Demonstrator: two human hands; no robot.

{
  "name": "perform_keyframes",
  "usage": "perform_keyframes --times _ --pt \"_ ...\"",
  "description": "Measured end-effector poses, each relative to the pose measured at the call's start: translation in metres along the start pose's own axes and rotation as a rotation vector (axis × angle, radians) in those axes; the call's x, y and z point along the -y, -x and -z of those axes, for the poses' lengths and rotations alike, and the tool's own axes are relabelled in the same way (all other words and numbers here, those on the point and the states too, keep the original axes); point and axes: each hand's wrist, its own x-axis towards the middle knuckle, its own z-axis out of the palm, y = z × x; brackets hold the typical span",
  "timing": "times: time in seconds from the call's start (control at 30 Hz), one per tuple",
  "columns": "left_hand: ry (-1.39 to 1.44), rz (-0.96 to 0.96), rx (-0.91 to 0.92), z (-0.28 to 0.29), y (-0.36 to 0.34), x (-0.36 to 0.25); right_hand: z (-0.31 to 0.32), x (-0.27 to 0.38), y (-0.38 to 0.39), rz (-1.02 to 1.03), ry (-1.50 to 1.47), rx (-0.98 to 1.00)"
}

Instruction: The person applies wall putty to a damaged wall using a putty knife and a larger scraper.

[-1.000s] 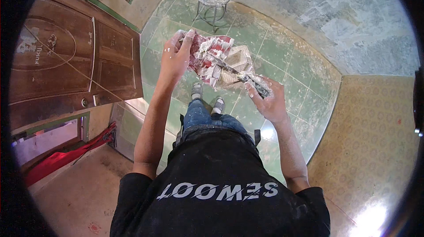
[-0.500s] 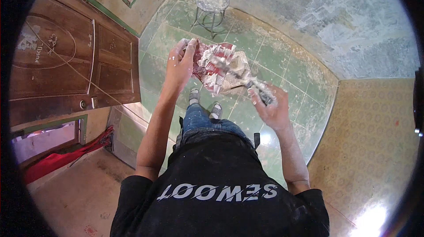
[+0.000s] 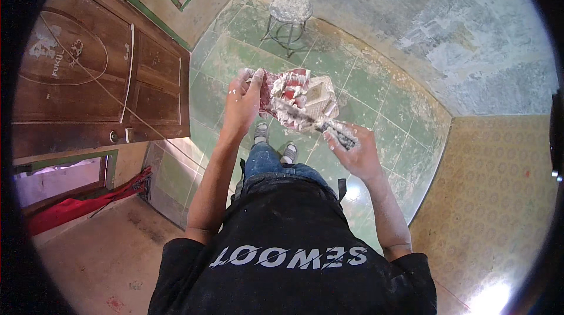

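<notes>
Gripping a putty knife (image 3: 306, 119), the right hand (image 3: 359, 153) works white paste (image 3: 281, 105) on a red board (image 3: 292, 93) the left hand (image 3: 241, 105) holds. Much remains; the wall (image 3: 405, 15) looks patchily coated.

Your red board (image 3: 301, 101) is streaked with white paste (image 3: 278, 86), your tool's dark handle (image 3: 341, 136) is flecked white, your black shirt (image 3: 288, 218) carries pale grey lettering (image 3: 304, 258), your jeans (image 3: 264, 159) are blue, the door (image 3: 100, 74) is brown, and pale spatters (image 3: 365, 116) mottle the green floor tiles (image 3: 363, 80).
</notes>
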Motion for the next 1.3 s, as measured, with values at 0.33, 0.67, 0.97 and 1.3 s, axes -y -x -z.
perform_keyframes --times 0.33,0.67,0.97,1.3 --pt "0.164 -0.011 0.189 0.019 -0.005 0.005 -0.005 0.01 0.001 0.319 0.178 -0.1" --pt "0.146 -0.045 0.129 0.019 0.007 0.001 -0.006 0.016 0.003 0.125 0.064 0.005" --pt "0.161 0.028 0.332 0.032 0.015 -0.005 0.0 0.008 0.005 0.242 0.095 -0.136" --pt "0.513 0.22 0.515 0.039 0.006 0.011 -0.022 -0.01 0.032 0.453 0.291 -0.128"
